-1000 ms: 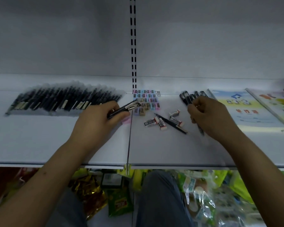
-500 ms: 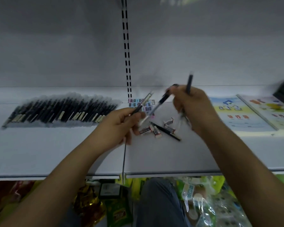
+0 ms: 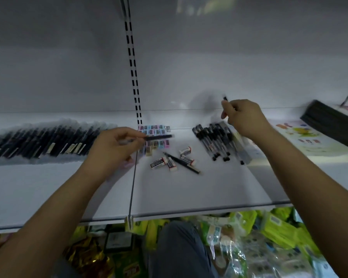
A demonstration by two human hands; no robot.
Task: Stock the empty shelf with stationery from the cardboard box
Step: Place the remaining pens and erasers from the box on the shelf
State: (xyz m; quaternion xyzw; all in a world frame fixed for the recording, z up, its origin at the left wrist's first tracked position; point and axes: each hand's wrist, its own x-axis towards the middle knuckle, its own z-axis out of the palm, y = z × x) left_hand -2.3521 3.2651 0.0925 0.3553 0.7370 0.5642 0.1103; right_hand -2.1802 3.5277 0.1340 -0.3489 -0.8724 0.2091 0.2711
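The shelf (image 3: 209,189) across the middle of the frame is well on its way. A long row of packaged dark pens (image 3: 44,140) lies at centre left, and a block of pastel erasers (image 3: 155,130) sits just right of the shelf seam. Further right comes a neat row of black pens (image 3: 215,142), with booklets (image 3: 301,135) and a dark stack (image 3: 331,125) at the right edge.

Not tidy yet: a few white erasers (image 3: 159,162) and a loose pen (image 3: 182,162) lie scattered at centre.

The left hand (image 3: 113,147) grips a black pen (image 3: 159,137) level above the pastel block. The right hand (image 3: 243,115), raised above the black pens, pinches another pen (image 3: 225,98), only its tip showing.

The cardboard box is out of view, so I'd judge some stock remains but can't say how much. Below the shelf, bright snack packets (image 3: 273,227).
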